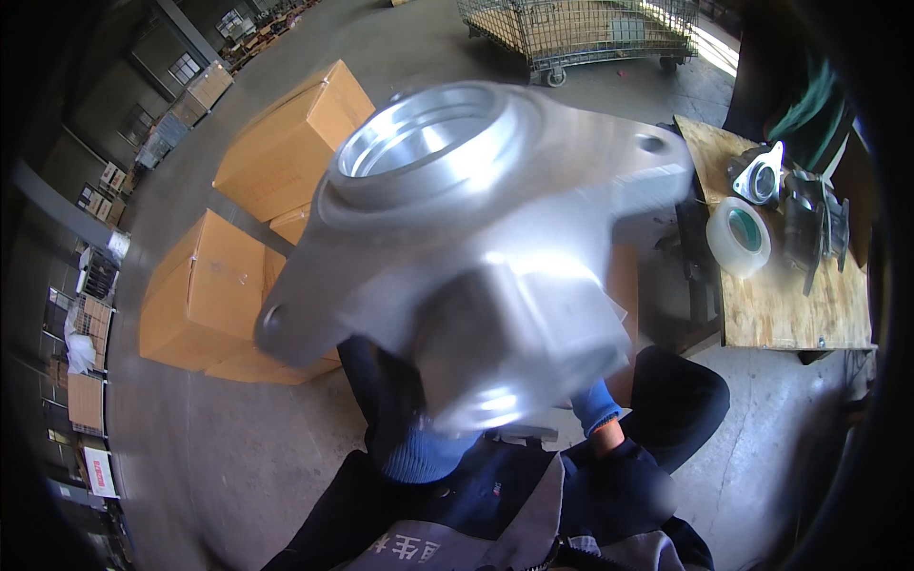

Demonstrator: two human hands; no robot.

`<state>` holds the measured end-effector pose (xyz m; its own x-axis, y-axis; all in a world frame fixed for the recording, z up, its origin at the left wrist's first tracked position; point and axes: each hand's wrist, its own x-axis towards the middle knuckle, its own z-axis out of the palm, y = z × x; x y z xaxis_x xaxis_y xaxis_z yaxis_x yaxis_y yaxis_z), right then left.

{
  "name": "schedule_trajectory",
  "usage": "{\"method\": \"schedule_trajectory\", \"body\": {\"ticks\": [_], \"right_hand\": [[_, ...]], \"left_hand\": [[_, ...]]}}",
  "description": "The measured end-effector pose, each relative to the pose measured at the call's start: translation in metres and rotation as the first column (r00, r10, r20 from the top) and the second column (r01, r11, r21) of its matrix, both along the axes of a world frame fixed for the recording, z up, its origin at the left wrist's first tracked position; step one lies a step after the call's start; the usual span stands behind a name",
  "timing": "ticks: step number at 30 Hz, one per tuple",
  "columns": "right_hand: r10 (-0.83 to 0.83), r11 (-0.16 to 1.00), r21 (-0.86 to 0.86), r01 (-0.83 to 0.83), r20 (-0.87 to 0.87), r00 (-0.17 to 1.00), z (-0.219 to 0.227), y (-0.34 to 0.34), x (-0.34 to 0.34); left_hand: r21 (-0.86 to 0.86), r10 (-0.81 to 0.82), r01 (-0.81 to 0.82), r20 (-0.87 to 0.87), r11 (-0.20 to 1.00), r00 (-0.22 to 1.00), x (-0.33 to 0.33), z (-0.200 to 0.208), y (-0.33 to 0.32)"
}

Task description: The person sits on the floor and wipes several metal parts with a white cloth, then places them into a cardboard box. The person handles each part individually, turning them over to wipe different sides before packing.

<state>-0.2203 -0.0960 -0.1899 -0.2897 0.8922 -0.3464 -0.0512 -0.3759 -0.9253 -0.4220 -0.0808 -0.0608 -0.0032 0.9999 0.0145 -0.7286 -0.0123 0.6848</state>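
Note:
A large silver-grey metal casting (562, 143) hangs close in front of me and fills the middle of the view, slightly blurred. It has a round machined bore on top, flat ears with bolt holes, and a blocky lower part. My left hand (428, 457), in a blue knit glove, is directly beneath the casting and appears to hold it up; its fingers are hidden behind the metal. My right hand (595, 407), in a blue glove with an orange-edged cuff, sits lower and to the right, near my lap. The casting covers its fingers.
Cardboard boxes (224, 295) stand on the floor at left. On the right, a plywood table (781, 309) bears a roll of clear tape (738, 238), a smaller metal casting (759, 179) and dark metal parts (809, 219). Farther back is a wheeled wire cage cart (590, 38).

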Motion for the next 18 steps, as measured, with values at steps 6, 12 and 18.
{"method": "schedule_trajectory", "body": {"ticks": [6, 12, 18], "right_hand": [[0.017, 1.0, -0.006, -0.018, -0.022, 1.0, 0.0, -0.001, -0.011], [-0.033, 0.999, -0.011, 0.033, 0.012, 0.999, -0.018, 0.0, -0.001], [0.016, 1.0, -0.018, -0.016, -0.021, 1.0, -0.015, -0.003, -0.011]], "left_hand": [[0.189, 0.235, -0.169, -0.424, 0.967, 0.875, -0.022, 0.042, -0.007], [0.332, 0.351, -0.186, -0.557, 0.925, 0.753, -0.026, 0.056, 0.004], [0.413, 0.478, -0.253, -0.653, 0.875, 0.588, -0.038, 0.078, -0.01]]}}
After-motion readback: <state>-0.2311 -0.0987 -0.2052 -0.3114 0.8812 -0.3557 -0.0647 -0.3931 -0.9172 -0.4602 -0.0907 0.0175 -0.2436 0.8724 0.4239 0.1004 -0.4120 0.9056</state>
